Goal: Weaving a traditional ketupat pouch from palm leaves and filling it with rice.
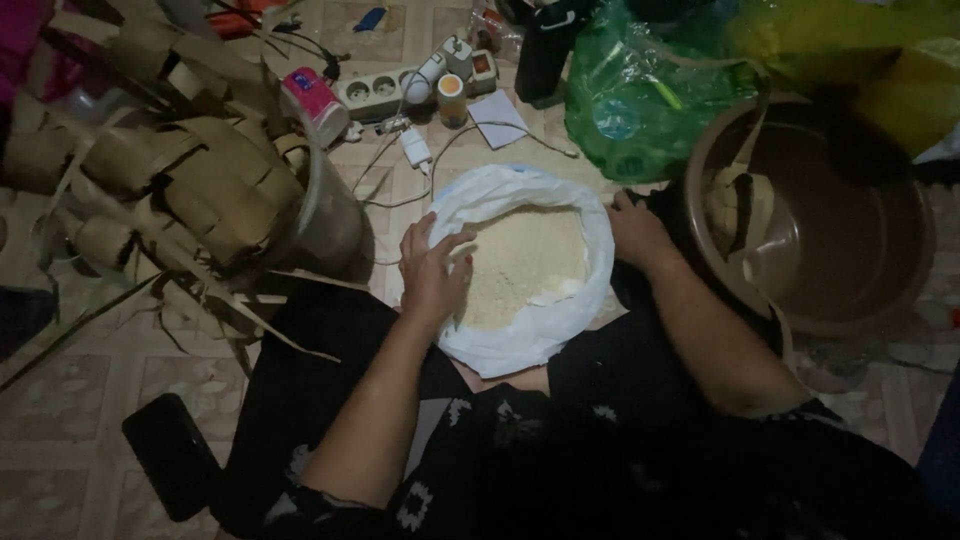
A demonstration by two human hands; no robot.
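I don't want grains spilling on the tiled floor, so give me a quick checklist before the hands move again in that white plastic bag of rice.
1. White plastic bag mouth open wide: ok.
2. Left hand resting on the pale rice grains: ok.
3. Right hand steadying the bag's rim: ok.
4. Large brown round plastic basin within reach: ok.
5. White power strip and cables away from the bag: not ok.
6. Bag free of tears: cannot tell.

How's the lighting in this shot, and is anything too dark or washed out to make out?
Head view: dim overall, light concentrated at centre, so the white bag of pale grains is brightest but not blown out; the left hand and right hand read clearly; the brown basin shows soft sheen; the dark clothing and frame corners sink into shadow, with detail lost.
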